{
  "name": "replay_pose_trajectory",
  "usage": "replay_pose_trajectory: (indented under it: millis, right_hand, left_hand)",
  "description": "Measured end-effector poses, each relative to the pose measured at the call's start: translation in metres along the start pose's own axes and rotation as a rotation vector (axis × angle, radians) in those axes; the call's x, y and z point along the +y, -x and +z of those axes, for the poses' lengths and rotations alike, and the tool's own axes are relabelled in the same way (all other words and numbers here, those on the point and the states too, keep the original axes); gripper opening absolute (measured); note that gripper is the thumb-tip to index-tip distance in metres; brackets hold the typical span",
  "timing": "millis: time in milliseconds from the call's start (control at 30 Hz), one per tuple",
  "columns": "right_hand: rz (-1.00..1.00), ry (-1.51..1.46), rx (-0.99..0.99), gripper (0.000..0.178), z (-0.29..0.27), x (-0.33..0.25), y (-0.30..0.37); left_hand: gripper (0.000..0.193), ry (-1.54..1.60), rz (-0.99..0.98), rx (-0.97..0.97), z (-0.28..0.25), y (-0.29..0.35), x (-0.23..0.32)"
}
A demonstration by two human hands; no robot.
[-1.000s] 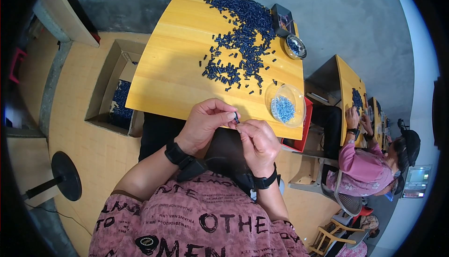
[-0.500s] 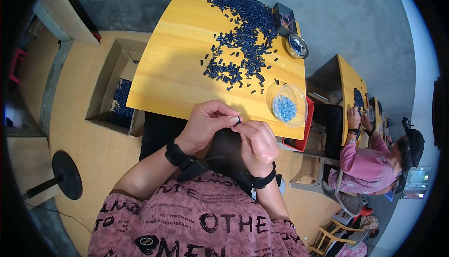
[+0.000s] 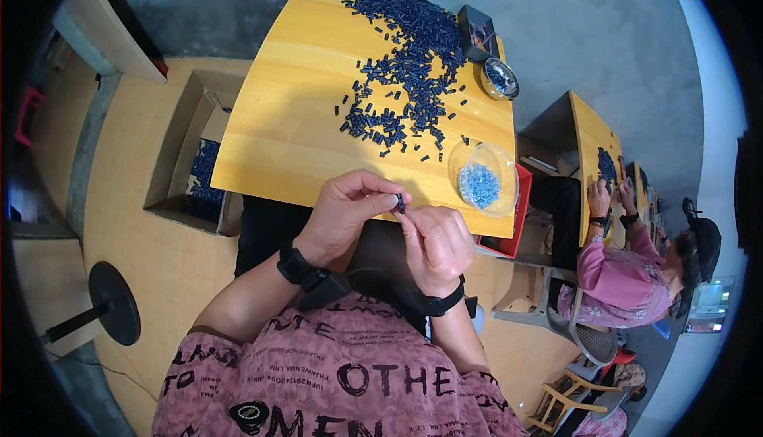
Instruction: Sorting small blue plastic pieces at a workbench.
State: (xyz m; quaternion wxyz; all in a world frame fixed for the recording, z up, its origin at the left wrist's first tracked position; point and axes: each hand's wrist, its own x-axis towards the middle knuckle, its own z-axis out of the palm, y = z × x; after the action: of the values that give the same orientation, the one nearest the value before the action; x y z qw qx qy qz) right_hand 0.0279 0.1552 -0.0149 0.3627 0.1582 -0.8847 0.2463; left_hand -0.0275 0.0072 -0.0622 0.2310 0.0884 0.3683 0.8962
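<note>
Just off the table's near edge, my left hand (image 3: 343, 208) pinches a small dark cylindrical piece (image 3: 400, 203) between thumb and forefinger. Fingertips of my right hand (image 3: 436, 248) close on the lower end of that same piece. Whether the right fingers also hold a smaller part is hidden. Beyond my hands, a large spread of similar dark pieces (image 3: 413, 40) covers the far middle of the yellow table (image 3: 278, 103). A clear round bowl (image 3: 509, 168) of small light-blue transparent pieces (image 3: 480, 186) stands near the right edge.
At the table's far right are a black tray (image 3: 477, 33) and a metal bowl (image 3: 499, 79) with dark pieces. A red bin (image 3: 520, 206) sits below the right edge. An open cardboard box (image 3: 173, 159) stands left. Another person (image 3: 628, 278) works at a table on the right.
The dark piece has turned more upright between my fingertips. My right fingers have shifted slightly down around it, and the view has moved a little.
</note>
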Motion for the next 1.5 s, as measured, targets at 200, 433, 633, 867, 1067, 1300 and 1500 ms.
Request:
replay_pose_trajectory:
  millis: [200,433,633,867,1067,1300,1500]
  right_hand:
    - [-0.021,0.047,0.003,0.024,0.000,-0.001,0.002]
    - [-0.013,0.051,-0.015,0.019,0.002,0.001,0.005]
    - [0.012,-0.007,-0.012,0.018,0.005,-0.002,0.006]
    - [0.064,-0.044,-0.007,0.018,0.008,0.002,0.007]
    - [0.068,-0.056,-0.030,0.017,0.022,0.018,0.012]
    - [0.442,-0.225,-0.141,0.008,0.036,0.036,0.020]
    - [0.883,-0.621,-0.264,0.012,0.044,0.052,0.015]
  left_hand:
    - [0.012,0.001,0.014,0.026,0.004,-0.002,-0.002]
    - [0.014,-0.008,-0.010,0.051,0.000,-0.003,-0.008]
    - [0.013,-0.027,-0.008,0.044,-0.001,-0.002,-0.007]
    - [0.012,-0.035,-0.032,0.055,-0.001,-0.004,-0.004]
    - [0.013,-0.252,-0.006,0.089,-0.013,-0.013,-0.006]
    - [0.019,-0.793,0.324,0.178,-0.032,-0.023,-0.023]
    - [0.026,-1.261,0.614,0.061,-0.034,-0.022,-0.028]
